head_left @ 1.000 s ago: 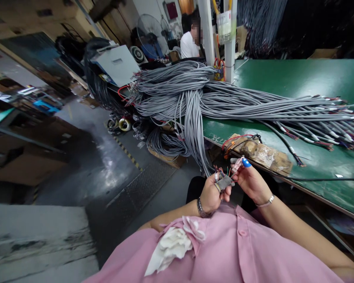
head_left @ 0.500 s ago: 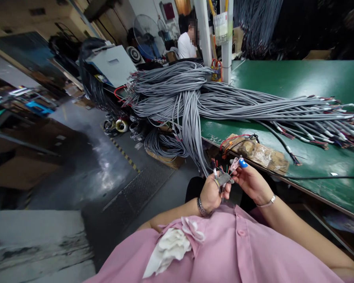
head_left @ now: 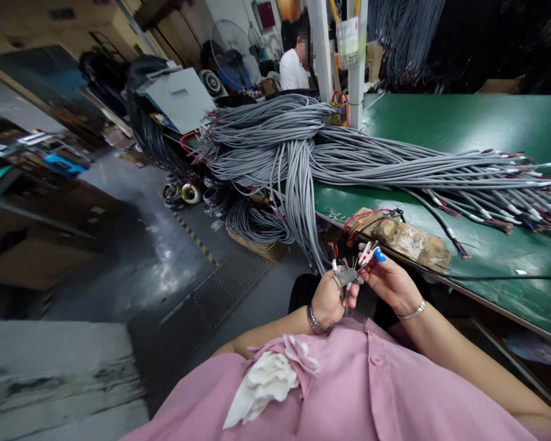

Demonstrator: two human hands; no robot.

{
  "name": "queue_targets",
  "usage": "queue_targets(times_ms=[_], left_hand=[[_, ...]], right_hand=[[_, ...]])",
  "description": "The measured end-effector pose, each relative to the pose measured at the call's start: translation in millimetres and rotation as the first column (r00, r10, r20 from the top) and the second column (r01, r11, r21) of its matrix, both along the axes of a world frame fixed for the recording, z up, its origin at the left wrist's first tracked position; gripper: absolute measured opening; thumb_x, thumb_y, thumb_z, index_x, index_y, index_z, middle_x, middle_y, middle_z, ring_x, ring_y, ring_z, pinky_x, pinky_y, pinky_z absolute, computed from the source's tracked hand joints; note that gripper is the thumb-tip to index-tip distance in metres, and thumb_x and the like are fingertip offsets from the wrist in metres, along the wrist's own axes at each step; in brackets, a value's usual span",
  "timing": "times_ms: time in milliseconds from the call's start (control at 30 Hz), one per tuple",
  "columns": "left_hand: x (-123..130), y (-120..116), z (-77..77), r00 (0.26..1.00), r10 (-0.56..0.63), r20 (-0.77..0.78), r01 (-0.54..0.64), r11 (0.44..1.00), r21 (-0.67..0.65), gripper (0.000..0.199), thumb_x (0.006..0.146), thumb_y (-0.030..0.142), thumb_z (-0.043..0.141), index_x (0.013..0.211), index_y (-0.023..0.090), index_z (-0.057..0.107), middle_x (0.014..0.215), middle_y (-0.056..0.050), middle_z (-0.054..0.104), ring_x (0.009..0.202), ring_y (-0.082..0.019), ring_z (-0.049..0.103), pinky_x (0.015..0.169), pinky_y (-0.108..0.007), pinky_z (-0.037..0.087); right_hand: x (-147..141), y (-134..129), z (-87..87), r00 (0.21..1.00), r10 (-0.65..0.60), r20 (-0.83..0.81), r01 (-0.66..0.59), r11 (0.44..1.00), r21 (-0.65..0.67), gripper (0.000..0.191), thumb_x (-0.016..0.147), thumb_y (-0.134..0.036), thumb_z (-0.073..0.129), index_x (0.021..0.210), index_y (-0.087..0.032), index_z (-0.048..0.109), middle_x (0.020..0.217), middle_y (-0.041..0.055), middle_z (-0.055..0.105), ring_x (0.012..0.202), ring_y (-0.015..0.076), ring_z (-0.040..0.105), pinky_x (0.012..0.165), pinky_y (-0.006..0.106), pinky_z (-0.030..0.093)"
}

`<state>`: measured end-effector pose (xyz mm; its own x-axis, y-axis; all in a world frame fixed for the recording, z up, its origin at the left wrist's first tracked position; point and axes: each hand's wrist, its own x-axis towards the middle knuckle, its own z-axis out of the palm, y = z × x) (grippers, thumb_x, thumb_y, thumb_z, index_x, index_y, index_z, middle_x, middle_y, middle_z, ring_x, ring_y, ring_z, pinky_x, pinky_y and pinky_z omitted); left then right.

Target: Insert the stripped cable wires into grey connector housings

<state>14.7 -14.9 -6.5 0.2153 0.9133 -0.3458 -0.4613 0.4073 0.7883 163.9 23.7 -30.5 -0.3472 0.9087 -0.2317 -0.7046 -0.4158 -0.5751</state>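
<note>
My left hand (head_left: 329,298) is closed around the end of a grey cable, its thumb covered in grey wrapping (head_left: 348,277). Thin coloured wires (head_left: 348,262) fan out above that thumb, and a white-sleeved cable end with dark and red wires (head_left: 333,257) stands up beside it. Close on the right, my right hand (head_left: 391,286) pinches a small pale-pink tool (head_left: 366,253) against the wires; its exact kind is too small to make out. A blue wrap (head_left: 379,255) covers one of that hand's fingertips. The fingers partly hide where tool and wires meet.
A big bundle of grey cables (head_left: 376,160) lies across the green table (head_left: 422,119), some hanging over its edge. A tape-wrapped block (head_left: 408,242) sits at the front edge near a black cable (head_left: 500,277). A person in white (head_left: 294,68) is behind the table.
The view has shifted slightly. Both hands keep almost the same place and hold, with the pink tool tilted a little differently.
</note>
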Motion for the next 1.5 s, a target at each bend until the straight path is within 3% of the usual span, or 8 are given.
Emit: queue_targets(times_ms=[433, 700, 900, 1000, 1167, 1333, 1500], left_hand=[[-0.7, 1.8, -1.5, 0.999, -0.011, -0.032, 0.01, 0.999, -0.033, 0.042, 0.068, 0.054, 0.067, 0.07, 0.015, 0.052, 0.049, 0.002, 0.055, 0.032, -0.007, 0.045, 0.032, -0.019, 0.022], [-3.3, -7.2, 0.5, 0.997, 0.001, -0.082, 0.003, 0.999, 0.048, 0.039, 0.068, 0.049, 0.069, 0.071, 0.015, 0.051, 0.05, 0.002, 0.056, 0.031, -0.008, 0.046, 0.031, -0.019, 0.023], [-6.2, -10.6, -0.1, 0.987, 0.093, -0.129, -0.073, 0.985, 0.155, 0.037, 0.071, 0.048, 0.069, 0.072, 0.014, 0.054, 0.052, 0.002, 0.057, 0.034, -0.007, 0.048, 0.032, -0.019, 0.024], [-5.2, -8.1, 0.4, 0.976, 0.14, -0.168, -0.11, 0.978, 0.175, 0.038, 0.072, 0.05, 0.068, 0.072, 0.015, 0.054, 0.053, 0.002, 0.057, 0.035, -0.007, 0.048, 0.033, -0.019, 0.024], [-2.9, -5.9, -0.7, 0.957, 0.126, -0.26, -0.068, 0.973, 0.221, 0.036, 0.075, 0.049, 0.066, 0.073, 0.015, 0.056, 0.055, 0.002, 0.059, 0.037, -0.007, 0.05, 0.036, -0.018, 0.03], [-3.5, -4.9, -3.4, 0.94, 0.108, -0.322, -0.03, 0.971, 0.237, 0.032, 0.076, 0.046, 0.066, 0.078, 0.015, 0.058, 0.058, 0.002, 0.06, 0.039, -0.007, 0.052, 0.038, -0.018, 0.036], [-4.5, -4.0, -6.4, 0.931, 0.096, -0.353, -0.001, 0.965, 0.262, 0.031, 0.077, 0.044, 0.065, 0.075, 0.015, 0.057, 0.059, 0.001, 0.059, 0.041, -0.007, 0.052, 0.04, -0.019, 0.038]], right_hand=[[-1.8, -2.2, 1.7, 1.0, -0.003, 0.005, 0.003, 1.0, -0.015, 0.021, 0.076, -0.04, 0.071, 0.087, -0.022, 0.07, 0.084, 0.0009, 0.07, 0.075, 0.015, 0.06, 0.071, 0.028, 0.049], [-0.3, -0.1, 9.9, 0.999, 0.029, 0.039, -0.029, 1.0, 0.01, 0.036, 0.08, -0.057, 0.06, 0.086, -0.023, 0.07, 0.095, 0.0045, 0.07, 0.075, 0.0154, 0.061, 0.065, 0.028, 0.048], [-2.2, -2.4, 12.3, 0.987, -0.029, 0.158, 0.019, 0.998, 0.063, 0.025, 0.083, -0.044, 0.063, 0.088, -0.02, 0.069, 0.079, 0.0029, 0.066, 0.069, 0.0134, 0.057, 0.06, 0.025, 0.047], [-4.7, -3.2, 11.0, 0.981, -0.053, 0.185, 0.04, 0.996, 0.077, 0.028, 0.082, -0.048, 0.064, 0.082, -0.02, 0.069, 0.079, 0.0036, 0.066, 0.067, 0.0137, 0.057, 0.059, 0.026, 0.046], [-10.4, -1.6, 5.5, 0.923, -0.241, 0.301, 0.185, 0.962, 0.201, 0.039, 0.08, -0.059, 0.059, 0.081, -0.022, 0.071, 0.083, 0.005, 0.069, 0.071, 0.016, 0.059, 0.061, 0.028, 0.047], [-14.1, 3.8, 5.4, 0.969, -0.157, 0.193, 0.143, 0.986, 0.084, 0.039, 0.075, -0.058, 0.066, 0.083, -0.02, 0.072, 0.081, 0.0046, 0.07, 0.062, 0.0138, 0.058, 0.055, 0.027, 0.046], [-17.6, 8.9, 5.1, 0.969, -0.217, 0.122, 0.214, 0.976, 0.037, 0.034, 0.072, -0.052, 0.072, 0.081, -0.019, 0.071, 0.075, 0.0025, 0.069, 0.061, 0.0117, 0.056, 0.05, 0.022, 0.045]])
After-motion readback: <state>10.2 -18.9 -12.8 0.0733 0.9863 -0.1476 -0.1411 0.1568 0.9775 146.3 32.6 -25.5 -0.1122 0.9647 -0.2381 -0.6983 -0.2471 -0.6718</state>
